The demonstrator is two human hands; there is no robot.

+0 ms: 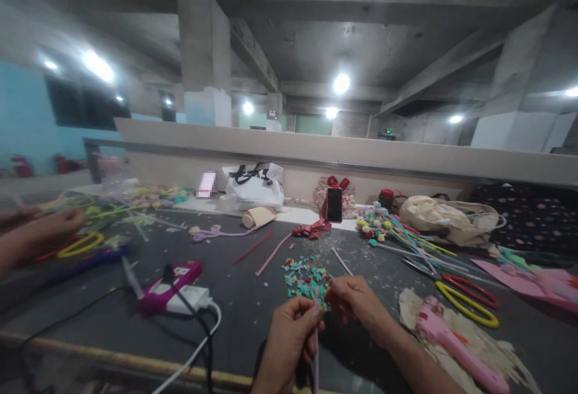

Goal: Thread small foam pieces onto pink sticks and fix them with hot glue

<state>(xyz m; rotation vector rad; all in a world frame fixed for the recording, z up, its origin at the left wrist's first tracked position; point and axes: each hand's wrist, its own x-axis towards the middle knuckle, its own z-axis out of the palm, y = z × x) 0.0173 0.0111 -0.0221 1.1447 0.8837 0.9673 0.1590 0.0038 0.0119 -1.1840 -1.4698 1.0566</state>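
Note:
At the lower middle, my left hand (pixel 293 337) pinches a thin pale stem (pixel 316 358) that hangs down from its fingertips. Close by on the right, my right hand (pixel 354 303) has thumb and fingertips pressed together; anything between them is too small to name. Both hands are just in front of a heap of small green, red and pale pieces (pixel 302 273) on the dark table (pixel 244 334). A pink ribbon bow with a stem (pixel 311 229) lies behind the heap.
Right: pink glue gun (pixel 460 346), red and yellow-handled scissors (pixel 467 303), colourful stems (pixel 406 234). Left: pink power strip (pixel 171 288) with cables, purple scissors (pixel 212 233). A phone (pixel 334 204) stands behind. Another person's hands (pixel 49 231) are at far left.

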